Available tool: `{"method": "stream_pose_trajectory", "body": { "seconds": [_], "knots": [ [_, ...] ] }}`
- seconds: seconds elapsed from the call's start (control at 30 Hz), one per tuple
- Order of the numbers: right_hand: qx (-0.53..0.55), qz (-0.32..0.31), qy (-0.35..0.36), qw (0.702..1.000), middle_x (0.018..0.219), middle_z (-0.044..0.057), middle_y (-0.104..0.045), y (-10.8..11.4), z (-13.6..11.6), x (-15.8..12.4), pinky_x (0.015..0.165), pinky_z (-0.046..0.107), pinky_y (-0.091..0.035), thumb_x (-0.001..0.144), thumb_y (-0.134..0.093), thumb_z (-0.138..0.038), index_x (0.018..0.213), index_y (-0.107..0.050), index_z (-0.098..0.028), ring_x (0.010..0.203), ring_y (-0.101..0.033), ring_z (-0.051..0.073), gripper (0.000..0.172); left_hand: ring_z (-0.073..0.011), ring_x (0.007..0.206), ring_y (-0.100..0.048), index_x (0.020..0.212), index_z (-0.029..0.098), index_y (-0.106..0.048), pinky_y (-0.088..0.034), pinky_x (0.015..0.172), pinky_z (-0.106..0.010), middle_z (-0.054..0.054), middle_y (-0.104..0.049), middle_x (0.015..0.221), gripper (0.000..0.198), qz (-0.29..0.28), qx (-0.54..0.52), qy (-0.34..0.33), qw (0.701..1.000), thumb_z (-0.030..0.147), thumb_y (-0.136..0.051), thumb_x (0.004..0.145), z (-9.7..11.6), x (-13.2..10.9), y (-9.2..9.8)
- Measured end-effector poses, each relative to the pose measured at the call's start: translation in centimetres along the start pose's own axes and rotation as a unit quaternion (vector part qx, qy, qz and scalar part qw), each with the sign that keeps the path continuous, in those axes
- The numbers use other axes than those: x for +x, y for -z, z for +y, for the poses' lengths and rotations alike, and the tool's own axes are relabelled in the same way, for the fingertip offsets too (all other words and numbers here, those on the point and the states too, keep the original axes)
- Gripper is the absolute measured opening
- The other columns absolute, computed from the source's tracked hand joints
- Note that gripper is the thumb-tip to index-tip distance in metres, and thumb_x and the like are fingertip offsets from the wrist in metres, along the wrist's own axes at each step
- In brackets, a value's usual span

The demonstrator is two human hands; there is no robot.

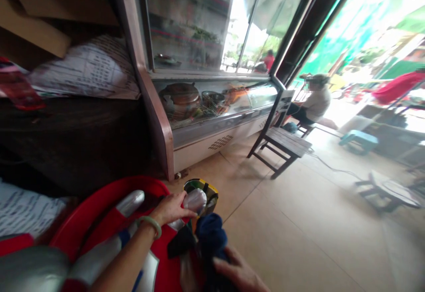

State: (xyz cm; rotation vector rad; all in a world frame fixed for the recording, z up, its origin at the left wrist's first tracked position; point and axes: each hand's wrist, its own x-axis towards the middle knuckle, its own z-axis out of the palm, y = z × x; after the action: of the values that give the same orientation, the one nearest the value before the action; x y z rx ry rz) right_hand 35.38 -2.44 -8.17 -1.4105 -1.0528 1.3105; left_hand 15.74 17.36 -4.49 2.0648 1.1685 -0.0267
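Observation:
My left hand (171, 208), with a pale green bangle on the wrist, is closed around a shiny silver rounded part (196, 200) of a red and silver figure (109, 247) lying low in front of me. My right hand (237, 270) at the bottom edge grips a dark blue cloth (211, 237), bunched just right of the left hand. A black piece (179, 244) sits between the two hands. Behind the figure curves a red round rim (99, 199). A yellow and green object (208, 188) pokes out behind the silver part.
A glass display fridge (212, 101) holding pots stands ahead. A dark shelf with printed sacks (89, 68) is on the left. A wooden chair (282, 143), a seated person (315, 101), a blue stool (358, 140) and a low table (388, 192) are on the tiled floor.

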Motion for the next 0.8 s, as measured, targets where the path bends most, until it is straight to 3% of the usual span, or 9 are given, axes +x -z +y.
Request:
{"method": "stream_pose_trajectory", "body": {
  "seconds": [0.07, 0.13, 0.27, 0.37, 0.47, 0.57, 0.67, 0.73, 0.8],
  "knots": [
    [-0.103, -0.033, 0.078, 0.991, 0.127, 0.011, -0.07, -1.5, 1.1, 0.0, 0.104, 0.048, -0.053, 0.076, -0.079, -0.055, 0.113, -0.079, -0.026, 0.119, -0.067, 0.036, 0.047, -0.0362, 0.115, -0.065, 0.117, 0.013, -0.063, -0.046, 0.09, -0.039, -0.018, -0.071, 0.12, 0.061, 0.002, 0.005, -0.006, 1.0, 0.052, -0.083, 0.074, 0.3, 0.0, -0.1],
    [-0.196, 0.011, 0.144, 0.97, 0.128, 0.011, -0.067, -2.6, 2.6, 0.6, 0.104, 0.042, -0.054, 0.084, -0.068, -0.048, 0.116, -0.076, -0.028, 0.121, -0.066, 0.032, 0.039, -0.0364, 0.111, -0.067, 0.112, 0.013, -0.063, -0.046, 0.084, -0.038, -0.017, -0.072, 0.115, 0.057, 0.008, 0.012, -0.009, 1.0, 0.052, -0.083, 0.075, 0.5, -0.2, -0.2],
    [-0.272, 0.096, 0.13, 0.948, 0.119, 0.011, -0.07, -3.6, 4.5, 2.1, 0.096, 0.042, -0.057, 0.086, -0.063, -0.04, 0.115, -0.075, -0.03, 0.109, -0.07, 0.031, 0.033, -0.0362, 0.104, -0.068, 0.11, 0.013, -0.064, -0.045, 0.08, -0.038, -0.015, -0.073, 0.108, 0.059, 0.02, 0.02, -0.008, 1.0, 0.054, -0.085, 0.073, 0.5, -0.4, -0.3],
    [-0.183, 0.108, 0.064, 0.975, 0.111, 0.01, -0.072, -3.9, 4.3, 2.9, 0.1, 0.047, -0.055, 0.082, -0.072, -0.047, 0.105, -0.078, -0.028, 0.105, -0.07, 0.033, 0.031, -0.0371, 0.103, -0.069, 0.108, 0.013, -0.066, -0.047, 0.08, -0.039, -0.015, -0.074, 0.106, 0.06, 0.029, 0.017, -0.01, 0.999, 0.055, -0.087, 0.07, 0.4, -0.7, -0.1],
    [-0.074, 0.112, 0.013, 0.991, 0.102, 0.009, -0.076, -3.8, 4.0, 3.1, 0.103, 0.049, -0.054, 0.083, -0.069, -0.061, 0.099, -0.08, -0.024, 0.105, -0.071, 0.035, 0.041, -0.0382, 0.104, -0.07, 0.108, 0.012, -0.069, -0.05, 0.083, -0.041, -0.016, -0.075, 0.107, 0.061, 0.033, 0.001, -0.02, 0.999, 0.053, -0.089, 0.068, 0.8, -1.2, 0.3],
    [0.017, 0.139, -0.048, 0.989, 0.113, 0.01, -0.079, -3.0, 4.7, 2.6, 0.106, 0.052, -0.053, 0.084, -0.065, -0.069, 0.108, -0.079, -0.022, 0.117, -0.069, 0.036, 0.055, -0.0347, 0.123, -0.064, 0.129, 0.01, -0.066, -0.049, 0.103, -0.04, -0.017, -0.07, 0.129, 0.068, 0.081, -0.035, -0.033, 0.996, 0.043, -0.088, 0.074, 2.3, -2.4, 1.4],
    [0.185, 0.142, -0.134, 0.963, 0.112, 0.011, -0.081, -1.9, 5.0, 2.4, 0.104, 0.052, -0.056, 0.075, -0.072, -0.073, 0.104, -0.081, -0.02, 0.117, -0.072, 0.037, 0.061, -0.02, 0.133, -0.058, 0.142, 0.014, -0.058, -0.039, 0.115, -0.028, -0.009, -0.064, 0.143, 0.055, 0.193, -0.087, -0.053, 0.976, 0.03, -0.073, 0.091, 4.0, -5.1, 2.6],
    [0.273, 0.144, -0.169, 0.936, 0.104, 0.01, -0.082, -1.1, 4.2, 2.7, 0.103, 0.051, -0.057, 0.066, -0.081, -0.069, 0.097, -0.081, -0.019, 0.111, -0.075, 0.036, 0.059, -0.0176, 0.118, -0.066, 0.132, 0.019, -0.065, -0.048, 0.107, -0.027, -0.005, -0.072, 0.129, 0.041, 0.268, -0.189, -0.077, 0.941, 0.033, -0.067, 0.093, 4.7, -8.2, 3.0],
    [0.322, 0.176, -0.174, 0.914, 0.103, 0.009, -0.083, -0.1, 2.9, 3.0, 0.104, 0.049, -0.057, 0.061, -0.087, -0.065, 0.097, -0.081, -0.019, 0.11, -0.075, 0.036, 0.059, -0.019, 0.108, -0.07, 0.12, 0.026, -0.071, -0.054, 0.098, -0.028, -0.002, -0.076, 0.113, 0.038, 0.317, -0.279, -0.082, 0.903, 0.05, -0.067, 0.09, 5.1, -12.0, 2.6]
  ]
}}
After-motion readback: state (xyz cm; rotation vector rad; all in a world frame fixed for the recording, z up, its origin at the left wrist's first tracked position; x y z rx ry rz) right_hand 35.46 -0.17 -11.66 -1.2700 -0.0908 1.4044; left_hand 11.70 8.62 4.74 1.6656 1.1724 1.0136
